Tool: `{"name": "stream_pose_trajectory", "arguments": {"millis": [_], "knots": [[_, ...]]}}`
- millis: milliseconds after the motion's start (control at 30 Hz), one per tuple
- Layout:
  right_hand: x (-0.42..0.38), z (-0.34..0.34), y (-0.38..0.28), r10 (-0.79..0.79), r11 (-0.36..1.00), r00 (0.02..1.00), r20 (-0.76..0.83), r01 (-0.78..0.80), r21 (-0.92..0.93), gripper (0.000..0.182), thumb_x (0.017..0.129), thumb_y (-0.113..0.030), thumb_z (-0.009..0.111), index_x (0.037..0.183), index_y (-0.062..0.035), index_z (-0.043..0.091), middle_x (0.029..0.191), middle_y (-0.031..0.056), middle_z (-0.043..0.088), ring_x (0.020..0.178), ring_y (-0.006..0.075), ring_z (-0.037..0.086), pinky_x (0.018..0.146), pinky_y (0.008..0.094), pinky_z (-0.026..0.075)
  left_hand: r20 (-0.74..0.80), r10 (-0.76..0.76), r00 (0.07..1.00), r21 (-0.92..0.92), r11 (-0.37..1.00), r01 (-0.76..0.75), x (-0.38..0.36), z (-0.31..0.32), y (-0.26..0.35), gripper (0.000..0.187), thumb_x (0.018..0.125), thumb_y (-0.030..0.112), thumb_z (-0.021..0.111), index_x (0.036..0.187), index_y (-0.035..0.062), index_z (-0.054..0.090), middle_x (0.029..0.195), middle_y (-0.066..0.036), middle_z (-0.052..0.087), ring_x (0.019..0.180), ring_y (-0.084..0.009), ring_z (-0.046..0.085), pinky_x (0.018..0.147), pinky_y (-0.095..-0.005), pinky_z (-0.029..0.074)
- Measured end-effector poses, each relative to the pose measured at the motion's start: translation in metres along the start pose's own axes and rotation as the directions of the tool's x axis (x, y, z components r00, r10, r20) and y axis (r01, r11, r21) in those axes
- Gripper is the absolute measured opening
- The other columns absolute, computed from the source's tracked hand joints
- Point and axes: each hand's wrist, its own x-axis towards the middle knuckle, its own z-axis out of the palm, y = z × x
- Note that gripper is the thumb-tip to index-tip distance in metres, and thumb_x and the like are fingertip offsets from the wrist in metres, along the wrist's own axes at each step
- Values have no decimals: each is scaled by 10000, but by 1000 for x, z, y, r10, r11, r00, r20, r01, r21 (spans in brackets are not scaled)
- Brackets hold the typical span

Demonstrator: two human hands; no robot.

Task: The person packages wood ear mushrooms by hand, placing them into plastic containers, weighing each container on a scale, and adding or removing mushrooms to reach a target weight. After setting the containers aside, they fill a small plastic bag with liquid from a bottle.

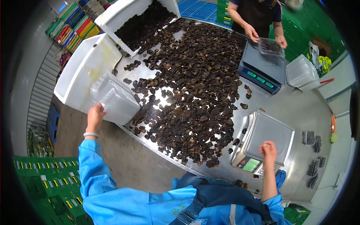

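My left hand [96, 114] is closed at the near edge of a stack of clear plastic boxes [125, 103], its fingertips pinching the rim. The stack leans on its side at the table's left edge, against a white foam box [80, 71]. My right hand [268, 150] hovers over the front of a silver scale [272, 133], fingers curled, nothing visible in them. Between my hands spreads a large heap of dark brown, wrinkled pieces resembling wood ear mushrooms [198, 86] on the metal table [296, 108].
Across the table, a person in a dark apron [258, 15] holds a clear box [270, 47] over a blue-grey scale [264, 63]. Another clear stack [302, 73] stands beside it. Small dark bundles [313, 167] lie at right. A tipped foam box [127, 18] spills dark pieces. Green crates [48, 176] stand lower left.
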Motion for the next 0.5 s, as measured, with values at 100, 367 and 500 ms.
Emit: {"name": "stream_pose_trajectory", "arguments": {"millis": [100, 367, 500], "knots": [[-14, 81, -15, -78, 975, 954, 288, 134, -179, 136, 938, -98, 647, 1062, -44, 633, 920, 91, 702, 773, 165, 653, 689, 284, 530, -312, 73, 947, 19, 997, -71, -1, -12, 16, 347, 713, 25, 822, 784, 7, 483, 725, -183, 549, 679, -384, 551, 600, -442, 441], [-94, 254, -141, -622, -417, 197, 758, 736, -534, 375, 867, -133, 615, 1238, -92, 648, 1219, 72, 636, 1194, 250, 551, 1117, 454, 360, -527, 732, 432, 2, 509, -861, -75, 45, 274, 92, 737, 140, 653, 768, 113, 570, 805, -66, 577, 849, -248, 629, 854, -398, 524], [-30, 210, -91, -434, -258, 580, 689, 653, -712, 111, 769, -49, 591, 860, -73, 531, 791, 88, 536, 775, 273, 589, 685, 420, 498, -593, 621, 513, -162, 532, -831, -81, 65, 303, 352, 813, 134, 672, 1155, 66, 623, 1144, -113, 626, 1113, -289, 596, 1006, -453, 471]]}}
